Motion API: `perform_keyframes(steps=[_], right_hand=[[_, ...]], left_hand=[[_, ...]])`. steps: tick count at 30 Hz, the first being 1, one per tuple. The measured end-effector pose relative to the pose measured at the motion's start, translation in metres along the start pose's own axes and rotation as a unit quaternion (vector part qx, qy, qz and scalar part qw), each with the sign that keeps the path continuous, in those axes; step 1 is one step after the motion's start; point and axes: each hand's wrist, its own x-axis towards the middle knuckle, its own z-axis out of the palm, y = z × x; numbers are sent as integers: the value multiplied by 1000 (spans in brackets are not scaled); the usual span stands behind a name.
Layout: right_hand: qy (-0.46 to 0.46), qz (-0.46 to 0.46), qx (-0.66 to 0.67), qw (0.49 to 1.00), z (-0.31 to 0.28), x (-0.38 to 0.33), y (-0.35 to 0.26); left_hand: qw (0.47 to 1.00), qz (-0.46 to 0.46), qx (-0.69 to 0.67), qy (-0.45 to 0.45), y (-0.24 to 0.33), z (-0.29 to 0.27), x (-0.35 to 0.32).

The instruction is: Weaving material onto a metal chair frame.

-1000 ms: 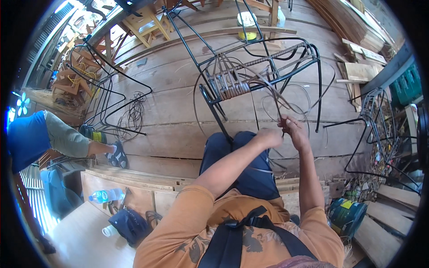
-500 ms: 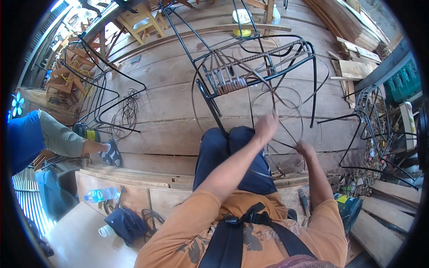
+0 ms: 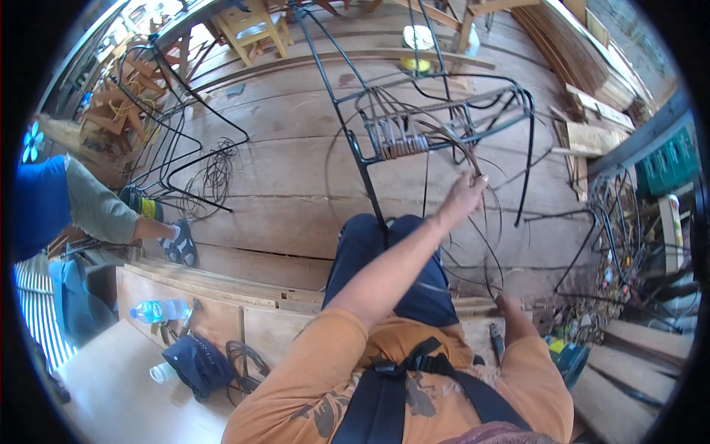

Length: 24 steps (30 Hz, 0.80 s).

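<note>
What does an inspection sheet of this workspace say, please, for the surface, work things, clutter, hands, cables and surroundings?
Surface: wooden plank floor.
Work things: black metal frame, with brown strand wrapped on part of it; loose lengths hang off.
Clutter: tangled bundle on the floor; plastic bottle and dark blue pouch at lower left.
Hands: left hand grips loose strand; right hand is low, its fingers unclear.
Cables: none certain; dark coil beside the pouch could be cable or strand.
Surroundings: another person's leg at left; stacked boards at upper right.
</note>
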Motion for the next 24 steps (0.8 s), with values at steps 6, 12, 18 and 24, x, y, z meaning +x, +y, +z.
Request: perform_keyframes(steps=[6, 12, 18, 24], right_hand=[[66, 170, -485, 856, 44, 173, -212], [109, 44, 281, 952, 41, 240, -383], [514, -86, 163, 838, -36, 213, -357], [49, 165, 158, 972, 25, 153, -390]], left_hand=[[924, 27, 381, 19, -85, 0, -45], [795, -57, 538, -273, -121, 19, -46], [680, -27, 611, -404, -89, -4, -33], [635, -55, 682, -358, -178, 31, -89]])
